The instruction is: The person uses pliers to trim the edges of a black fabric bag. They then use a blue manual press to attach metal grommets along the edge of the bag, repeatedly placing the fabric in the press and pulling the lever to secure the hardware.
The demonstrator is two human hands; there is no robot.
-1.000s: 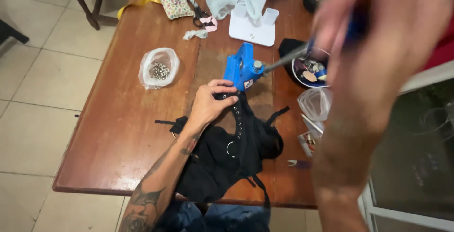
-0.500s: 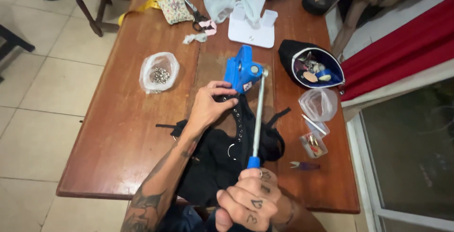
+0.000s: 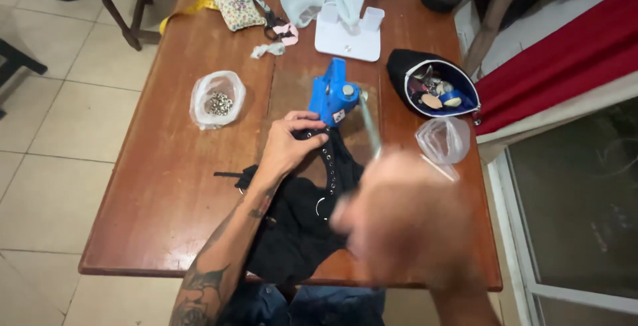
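- A clear plastic bag of small metal pieces (image 3: 217, 100) lies near the left edge of the brown wooden worktop (image 3: 166, 200).
- A floral pincushion (image 3: 238, 8) and a yellow tape measure (image 3: 193, 3) sit toward the far left corner.
- Just beside them lie small scissors (image 3: 272, 27) and a scrap of pale fabric (image 3: 268, 49).
- A white lamp base (image 3: 349, 33) stands at the far edge.
- An open black pouch with blue lining (image 3: 435, 87) holds assorted bits near the right edge.
- A clear empty bag (image 3: 443, 138) lies just in front of the pouch.

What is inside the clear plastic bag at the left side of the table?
The clear plastic bag holds a small heap of silvery metal pieces, perhaps eyelets. Pieces lower in the heap are covered.
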